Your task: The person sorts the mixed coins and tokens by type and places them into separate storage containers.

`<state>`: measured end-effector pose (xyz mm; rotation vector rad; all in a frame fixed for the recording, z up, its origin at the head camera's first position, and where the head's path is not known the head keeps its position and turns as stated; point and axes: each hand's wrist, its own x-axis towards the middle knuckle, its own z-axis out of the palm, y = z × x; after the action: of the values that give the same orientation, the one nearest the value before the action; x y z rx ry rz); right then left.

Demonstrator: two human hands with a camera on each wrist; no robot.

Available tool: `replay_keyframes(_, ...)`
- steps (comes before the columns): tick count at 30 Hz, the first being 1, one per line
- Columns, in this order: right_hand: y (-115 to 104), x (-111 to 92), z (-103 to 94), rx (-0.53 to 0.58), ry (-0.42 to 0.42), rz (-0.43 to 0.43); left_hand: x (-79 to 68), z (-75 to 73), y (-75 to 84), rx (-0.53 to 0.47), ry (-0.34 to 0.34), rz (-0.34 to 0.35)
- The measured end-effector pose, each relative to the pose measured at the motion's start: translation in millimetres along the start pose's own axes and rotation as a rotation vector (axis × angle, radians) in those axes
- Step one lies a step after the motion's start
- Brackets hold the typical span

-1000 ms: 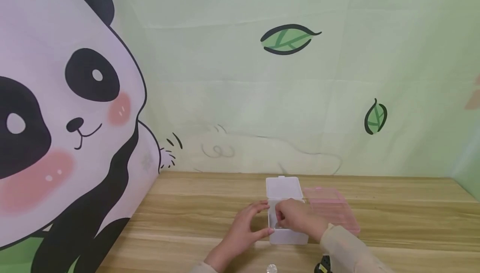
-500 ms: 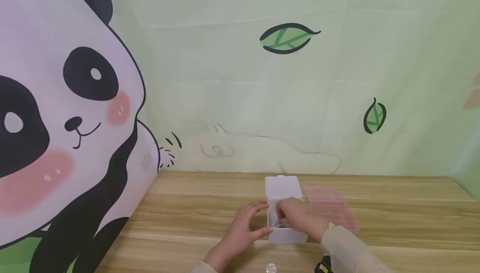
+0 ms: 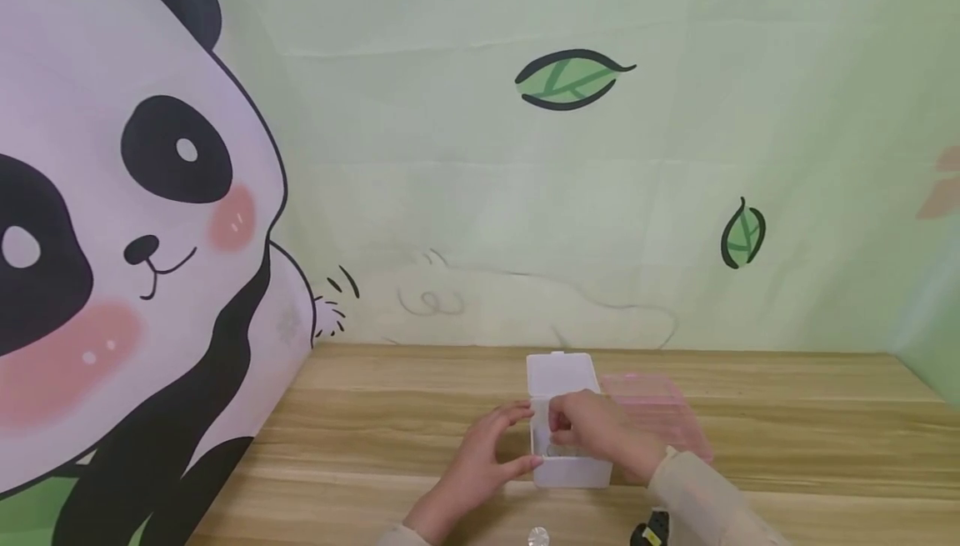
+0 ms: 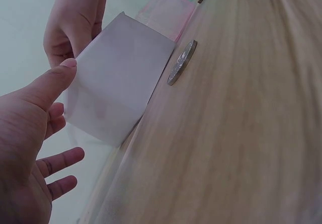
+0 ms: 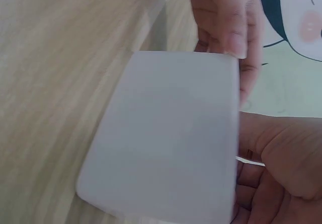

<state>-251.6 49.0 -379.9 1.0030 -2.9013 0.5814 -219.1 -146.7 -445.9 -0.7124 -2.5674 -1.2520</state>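
Observation:
A white lidded box (image 3: 572, 473) stands on the table with its lid (image 3: 561, 373) folded back. My left hand (image 3: 480, 458) is at its left side, thumb tip at the near corner, fingertips by the far end. In the left wrist view the other left fingers (image 4: 63, 161) extend apart from the box. My right hand (image 3: 588, 425) reaches over the opening with curled fingers; I cannot tell whether they hold anything. A clear round edge shows inside the box below them. A silver coin (image 3: 538, 537) lies in front, also seen in the left wrist view (image 4: 182, 63).
A translucent pink case (image 3: 675, 417) lies right of the white box, partly behind my right arm. A black object with a yellow mark (image 3: 649, 529) is at the near edge of the view. A panda-printed cloth (image 3: 450, 154) hangs behind the wooden table (image 3: 360, 429).
My right hand has risen slightly inside the box opening, showing more of the round edge below. My left hand keeps its place at the box. The head view has shifted a little.

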Motion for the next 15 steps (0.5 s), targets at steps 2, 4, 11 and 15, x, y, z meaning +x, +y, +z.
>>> replay_keyframes(2,-1,0,-2.7,0.034,-0.006,-0.002,0.0,-0.1,-0.5,0.001,0.0,0.001)
replay_keyframes(4,-3,-1,-5.9,0.062,-0.008,-0.009,0.1,-0.2,-0.8,0.002,0.001,0.003)
replay_keyframes(11,-7,-6,-15.6,0.119,-0.012,-0.026,0.0,-0.3,-0.6,0.002,-0.002,0.001)
replay_keyframes(15,-10,-12,-20.2,0.152,-0.014,-0.033,0.5,0.0,-0.5,0.0,-0.007,-0.004)
